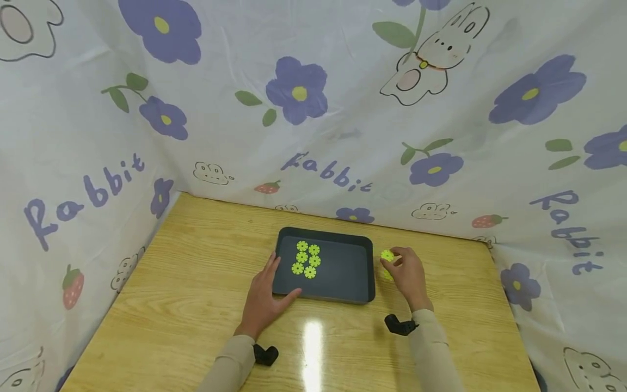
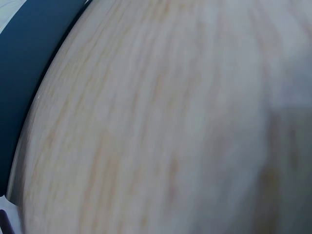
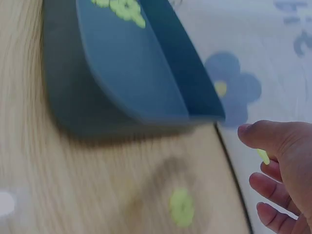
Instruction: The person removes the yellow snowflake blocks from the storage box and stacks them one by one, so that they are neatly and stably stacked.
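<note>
A dark grey rectangular tray [image 1: 343, 272] lies on the table with several yellow-green notched plastic discs [image 1: 302, 257] grouped in its left half. My left hand [image 1: 263, 299] rests at the tray's near left corner, fingers along the left side and thumb by the front edge. Off the tray's right side, my right hand [image 1: 407, 272] pinches a yellow-green notched disc [image 1: 387, 255] between thumb and finger, above the table. In the right wrist view that held disc [image 3: 263, 156] is mostly hidden by the hand. Another disc [image 3: 181, 207] lies on the table below it.
The wooden table [image 1: 196, 261] is bordered at the back and sides by a white cloth [image 1: 343, 136] printed with flowers and rabbits. Black wrist mounts [image 1: 266, 355] sit at both cuffs. The left wrist view shows mostly blurred wood and a strip of the tray.
</note>
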{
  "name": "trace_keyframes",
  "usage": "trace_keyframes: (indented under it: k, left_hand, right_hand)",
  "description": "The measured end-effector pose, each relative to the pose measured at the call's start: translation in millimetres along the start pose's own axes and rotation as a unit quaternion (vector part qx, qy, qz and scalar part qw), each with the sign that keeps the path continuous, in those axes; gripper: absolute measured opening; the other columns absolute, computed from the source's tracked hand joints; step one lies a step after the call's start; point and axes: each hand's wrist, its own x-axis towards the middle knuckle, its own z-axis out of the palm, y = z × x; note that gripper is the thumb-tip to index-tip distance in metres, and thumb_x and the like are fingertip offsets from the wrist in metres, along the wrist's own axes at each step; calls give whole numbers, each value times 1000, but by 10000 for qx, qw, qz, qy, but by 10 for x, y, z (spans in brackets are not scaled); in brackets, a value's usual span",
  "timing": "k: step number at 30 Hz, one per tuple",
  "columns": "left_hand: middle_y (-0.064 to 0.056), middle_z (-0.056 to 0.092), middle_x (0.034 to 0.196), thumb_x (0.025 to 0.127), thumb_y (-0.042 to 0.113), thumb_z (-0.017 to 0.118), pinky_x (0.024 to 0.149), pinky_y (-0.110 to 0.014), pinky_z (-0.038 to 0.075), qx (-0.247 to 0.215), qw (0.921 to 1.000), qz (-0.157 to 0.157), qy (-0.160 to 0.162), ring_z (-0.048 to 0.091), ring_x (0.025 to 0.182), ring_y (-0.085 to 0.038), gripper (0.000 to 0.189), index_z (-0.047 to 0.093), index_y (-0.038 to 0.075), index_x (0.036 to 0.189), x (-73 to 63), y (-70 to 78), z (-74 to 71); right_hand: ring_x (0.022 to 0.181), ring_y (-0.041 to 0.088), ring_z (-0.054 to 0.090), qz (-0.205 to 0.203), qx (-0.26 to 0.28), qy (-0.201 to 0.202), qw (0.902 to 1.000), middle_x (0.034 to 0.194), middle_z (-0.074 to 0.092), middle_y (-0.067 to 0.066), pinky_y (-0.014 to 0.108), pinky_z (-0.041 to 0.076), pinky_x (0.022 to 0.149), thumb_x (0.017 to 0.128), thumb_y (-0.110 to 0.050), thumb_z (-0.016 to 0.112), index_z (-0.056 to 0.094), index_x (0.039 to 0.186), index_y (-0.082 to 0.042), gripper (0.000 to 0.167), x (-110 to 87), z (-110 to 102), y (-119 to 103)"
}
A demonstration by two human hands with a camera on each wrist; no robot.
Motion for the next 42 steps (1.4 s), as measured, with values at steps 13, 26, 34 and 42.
trace_keyframes:
  k: [13, 26, 34, 42]
  left_hand:
    - [0, 18, 173, 89, 60, 75, 120, -62, 30, 66, 9999, 117, 56, 38, 148, -36, 99, 32, 10, 163, 7, -38, 17]
    - [-2, 19, 173, 89, 57, 77, 119, -61, 30, 5, 9999, 151, 72, 38, 148, -36, 98, 33, 8, 162, 15, -3, 7]
    - [0, 18, 173, 89, 57, 76, 121, -59, 29, -44, 10000, 4, -9, 36, 150, -34, 98, 32, 10, 163, 22, 5, 0]
    - [-2, 19, 173, 89, 56, 77, 119, -61, 31, -10, 9999, 102, 33, 38, 148, -37, 97, 34, 9, 162, 16, -7, 11]
  right_hand:
    - [100, 38, 66, 884, 98, -515, 9947, 116, 57, 27, 48, 61, 77, 99, -14, 71, 62, 131, 11, 41, -197, 32, 379]
    - [102, 39, 64, 881, 359, -558, 9939, 115, 60, 26, 53, 58, 86, 97, -11, 73, 63, 127, 11, 38, -207, 130, 428]
    - [105, 38, 64, 844, 353, -656, 9936, 118, 59, 26, 53, 58, 87, 99, -13, 72, 62, 131, 10, 41, -197, 145, 443]
    - [106, 39, 63, 961, 370, -779, 9916, 120, 58, 26, 52, 58, 88, 98, -11, 72, 62, 132, 11, 42, -195, 148, 416]
